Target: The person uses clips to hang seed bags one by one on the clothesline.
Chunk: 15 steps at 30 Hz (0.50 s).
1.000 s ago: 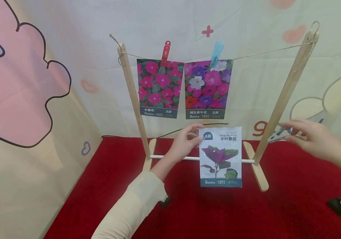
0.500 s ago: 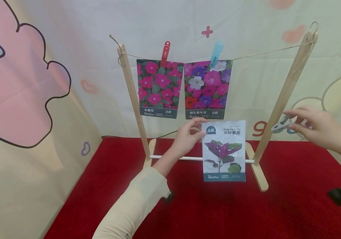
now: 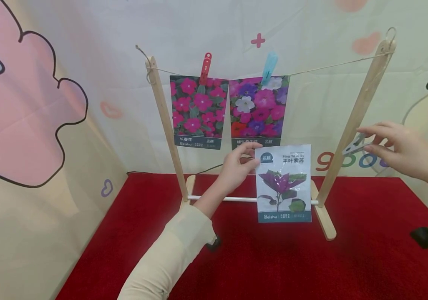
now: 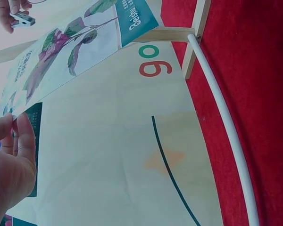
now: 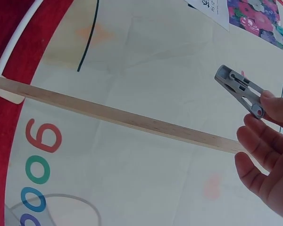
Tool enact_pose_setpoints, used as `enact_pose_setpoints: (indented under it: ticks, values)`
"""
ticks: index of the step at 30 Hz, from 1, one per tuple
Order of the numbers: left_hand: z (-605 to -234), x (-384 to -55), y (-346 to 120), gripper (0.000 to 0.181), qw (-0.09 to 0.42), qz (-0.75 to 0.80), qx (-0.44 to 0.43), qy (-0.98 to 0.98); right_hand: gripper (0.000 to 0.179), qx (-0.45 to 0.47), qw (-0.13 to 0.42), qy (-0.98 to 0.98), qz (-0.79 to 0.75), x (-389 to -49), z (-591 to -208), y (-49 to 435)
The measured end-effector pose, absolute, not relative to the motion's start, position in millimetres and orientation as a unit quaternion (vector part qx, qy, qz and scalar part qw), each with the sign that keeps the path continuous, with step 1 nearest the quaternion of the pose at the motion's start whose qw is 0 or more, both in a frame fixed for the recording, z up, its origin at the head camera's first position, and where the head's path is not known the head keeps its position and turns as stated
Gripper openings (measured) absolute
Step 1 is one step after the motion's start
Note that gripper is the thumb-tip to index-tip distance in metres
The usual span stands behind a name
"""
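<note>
My left hand (image 3: 238,166) pinches a white seed packet (image 3: 283,183) by its upper left corner, thumb and fingertips at the edge. The packet hangs upright, printed with a purple-leaved plant, and overlaps the lower edge of the petunia packet (image 3: 259,108) in the head view. Over at the right, my right hand (image 3: 398,148) pinches a grey clothespin (image 5: 239,89) between thumb and fingers, close to the right wooden post (image 3: 360,108). On the string (image 3: 334,66), a red clothespin (image 3: 205,68) holds a pink-flower packet (image 3: 199,110), and a light blue clothespin (image 3: 269,68) holds the petunia packet.
The wooden stand has a left post (image 3: 165,121), feet on the red cloth (image 3: 236,266) and a white crossbar (image 4: 226,117) low between the posts. A printed curtain (image 3: 116,37) hangs behind. Beyond the petunia packet, the string runs bare to the right post.
My left hand has raised the white seed packet and shifted it slightly right. My right hand has lifted the grey clothespin higher. The two hung packets stay in place.
</note>
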<state>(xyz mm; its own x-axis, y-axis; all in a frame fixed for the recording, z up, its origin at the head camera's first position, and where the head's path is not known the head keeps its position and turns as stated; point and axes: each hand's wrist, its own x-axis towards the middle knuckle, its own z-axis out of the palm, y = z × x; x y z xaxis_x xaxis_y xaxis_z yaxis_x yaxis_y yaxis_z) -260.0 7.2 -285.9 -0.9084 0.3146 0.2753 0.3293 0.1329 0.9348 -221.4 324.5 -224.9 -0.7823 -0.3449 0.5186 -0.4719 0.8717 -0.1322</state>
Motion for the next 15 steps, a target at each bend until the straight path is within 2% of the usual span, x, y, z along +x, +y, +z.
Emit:
enact_pose_setpoints:
  ticks: [6,15]
  values:
    - [-297.5,-278.1,13.3,0.033,0.027,-0.62,-0.227,-0.75,0.043,0.219,0.258,-0.932,0.127,-221.9,-220.1,323.9]
    - [-280.2,-275.3,20.6,0.033,0.029,-0.625,-0.214,-0.75,0.043,0.219,0.264,-0.931,0.127,-222.6,-208.9,322.7]
